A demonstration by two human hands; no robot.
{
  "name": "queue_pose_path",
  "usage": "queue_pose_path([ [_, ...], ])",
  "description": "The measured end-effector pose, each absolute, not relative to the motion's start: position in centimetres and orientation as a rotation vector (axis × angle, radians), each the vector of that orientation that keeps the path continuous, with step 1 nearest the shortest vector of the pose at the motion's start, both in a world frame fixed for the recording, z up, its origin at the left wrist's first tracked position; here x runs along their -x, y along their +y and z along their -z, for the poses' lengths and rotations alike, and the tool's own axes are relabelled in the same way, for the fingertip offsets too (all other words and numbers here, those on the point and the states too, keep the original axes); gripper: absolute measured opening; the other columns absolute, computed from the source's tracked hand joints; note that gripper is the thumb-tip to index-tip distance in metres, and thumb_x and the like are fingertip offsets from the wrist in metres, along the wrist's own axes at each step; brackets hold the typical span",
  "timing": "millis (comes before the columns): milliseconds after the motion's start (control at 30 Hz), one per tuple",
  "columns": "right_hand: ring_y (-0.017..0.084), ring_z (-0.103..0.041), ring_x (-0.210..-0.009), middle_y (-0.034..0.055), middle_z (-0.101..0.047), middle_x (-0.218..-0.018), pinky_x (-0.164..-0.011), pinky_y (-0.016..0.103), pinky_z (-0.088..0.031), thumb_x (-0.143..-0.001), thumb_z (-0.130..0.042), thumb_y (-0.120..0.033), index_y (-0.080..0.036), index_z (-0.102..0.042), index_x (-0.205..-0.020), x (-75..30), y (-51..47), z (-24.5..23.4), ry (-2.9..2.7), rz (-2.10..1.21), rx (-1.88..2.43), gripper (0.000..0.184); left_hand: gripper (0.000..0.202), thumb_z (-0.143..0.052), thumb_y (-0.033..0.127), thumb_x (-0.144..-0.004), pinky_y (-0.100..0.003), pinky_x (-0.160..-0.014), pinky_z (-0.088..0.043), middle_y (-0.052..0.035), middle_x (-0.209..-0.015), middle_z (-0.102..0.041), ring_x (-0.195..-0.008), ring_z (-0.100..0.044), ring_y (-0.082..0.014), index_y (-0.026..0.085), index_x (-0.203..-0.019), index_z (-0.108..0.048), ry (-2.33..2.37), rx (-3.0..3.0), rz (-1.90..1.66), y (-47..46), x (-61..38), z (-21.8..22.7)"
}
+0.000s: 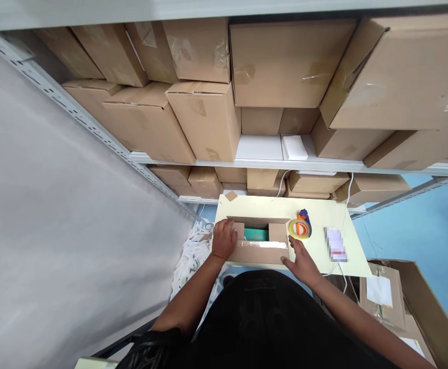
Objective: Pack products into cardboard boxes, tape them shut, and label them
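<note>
An open brown cardboard box (260, 254) is placed on the pale yellow, flat-topped surface (262, 204), directly between the two hands, with its long axis running left to right. Its left end is held by the left hand (224, 239), the fingers bent over the far left corner. The right end is bracketed by the right hand (301, 260), whose thumb and fingers are spread; whether the box is pressed by them cannot be told. The hands are set apart by the length of the box, and the left is the closer-fitted of the two. Inside, a flat green item (256, 234) is seen between the short end flaps, and a shiny strip of clear tape (260, 245) is carried along the near long side.

Little room is left at the near and left edges of the surface. On the right, the way is narrowed by a round yellow-and-orange tape roll (293, 229), set just beside the far right corner. Wider room is found beyond the box, toward the grey metal shelving (304, 165).
</note>
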State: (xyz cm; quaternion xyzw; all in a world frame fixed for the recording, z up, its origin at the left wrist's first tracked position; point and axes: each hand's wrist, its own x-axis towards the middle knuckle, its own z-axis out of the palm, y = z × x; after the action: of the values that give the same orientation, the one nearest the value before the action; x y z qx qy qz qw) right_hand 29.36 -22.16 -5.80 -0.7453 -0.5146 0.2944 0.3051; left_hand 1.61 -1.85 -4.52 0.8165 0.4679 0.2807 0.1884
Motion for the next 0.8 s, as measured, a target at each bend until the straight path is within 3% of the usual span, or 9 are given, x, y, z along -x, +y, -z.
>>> queue_pose_path([
  [100, 0.029, -0.061, -0.124, 0.0169, -0.047, -0.151, -0.105, 0.049, -0.052, -0.092, -0.056, -0.043, -0.023, -0.029, -0.159, -27.9, -21.9, 7.6, -1.248, -0.818, 1.997, 0.075, 0.045, -0.049, 0.034, -0.099, -0.053, -0.116, -0.036, -0.0221, -0.14, -0.054, -0.137, -0.046, -0.0337, 0.011, -0.137, -0.053, 1.313, -2.316, -0.946, -1.2, -1.0, 4.1],
  [167, 0.027, -0.066, -0.113, 0.0159, -0.049, -0.149, -0.096, 0.046, -0.057, -0.092, -0.056, -0.041, -0.025, -0.03, -0.158, -27.4, -21.7, 8.1, -1.192, -0.821, 1.982, 0.073, 0.042, -0.046, 0.034, -0.102, -0.051, -0.114, -0.039, -0.0199, -0.139, -0.057, -0.136, -0.048, -0.0315, 0.013, -0.137, -0.053, 1.184, -2.359, -0.94, -0.8, -0.5, 3.3],
  [300, 0.025, -0.068, -0.103, 0.014, -0.056, -0.142, -0.084, 0.042, -0.06, -0.09, -0.057, -0.04, -0.026, -0.037, -0.153, -26.9, -21.8, 8.1, -1.134, -0.781, 1.982, 0.068, 0.027, -0.042, 0.032, -0.105, -0.044, -0.1, -0.048, -0.0089, -0.105, -0.071, -0.105, -0.064, -0.0249, 0.02, -0.107, -0.067, 0.901, -2.477, -0.616, -1.1, 0.3, 2.0],
  [467, 0.024, -0.069, -0.106, 0.0131, -0.06, -0.139, -0.092, 0.042, -0.057, -0.092, -0.054, -0.041, -0.023, -0.044, -0.148, -26.8, -21.9, 8.1, -1.135, -0.706, 1.973, 0.06, 0.026, -0.044, 0.029, -0.104, -0.045, -0.101, -0.046, -0.0098, -0.104, -0.066, -0.111, -0.059, -0.027, 0.02, -0.094, -0.065, 1.001, -2.519, -0.586, -3.8, -0.5, 2.9],
  [600, 0.026, -0.071, -0.1, 0.0089, -0.073, -0.112, -0.09, 0.039, -0.055, -0.096, -0.047, -0.042, -0.021, -0.057, -0.132, -30.8, -20.8, 8.3, -0.986, -0.648, 2.195, 0.043, 0.021, -0.045, 0.027, -0.102, -0.047, -0.098, -0.044, -0.0106, -0.103, -0.063, -0.108, -0.056, -0.0295, 0.02, -0.098, -0.065, 1.164, -2.567, -0.538, -4.7, -1.9, 3.5],
  [700, 0.028, -0.071, -0.098, 0.0157, -0.071, -0.112, -0.08, 0.036, -0.053, -0.087, -0.058, -0.039, -0.015, -0.057, -0.127, -35.7, -18.6, 8.6, -0.811, -0.569, 2.579, 0.046, 0.019, -0.049, 0.022, -0.099, -0.047, -0.098, -0.043, -0.0117, -0.105, -0.062, -0.106, -0.055, -0.0301, 0.019, -0.105, -0.066, 1.18, -2.632, -0.495, -4.7, -2.3, 3.4],
  [800, 0.029, -0.071, -0.085, 0.0207, -0.071, -0.102, -0.068, 0.035, -0.05, -0.083, -0.065, -0.04, -0.007, -0.06, -0.12, -39.7, -15.9, 9.7, -0.763, -0.705, 2.7, 0.05, 0.018, -0.05, 0.017, -0.097, -0.049, -0.101, -0.041, -0.0132, -0.104, -0.062, -0.107, -0.054, -0.0316, 0.017, -0.102, -0.068, 1.145, -2.765, -0.414, -5.1, -2.7, 3.1],
])
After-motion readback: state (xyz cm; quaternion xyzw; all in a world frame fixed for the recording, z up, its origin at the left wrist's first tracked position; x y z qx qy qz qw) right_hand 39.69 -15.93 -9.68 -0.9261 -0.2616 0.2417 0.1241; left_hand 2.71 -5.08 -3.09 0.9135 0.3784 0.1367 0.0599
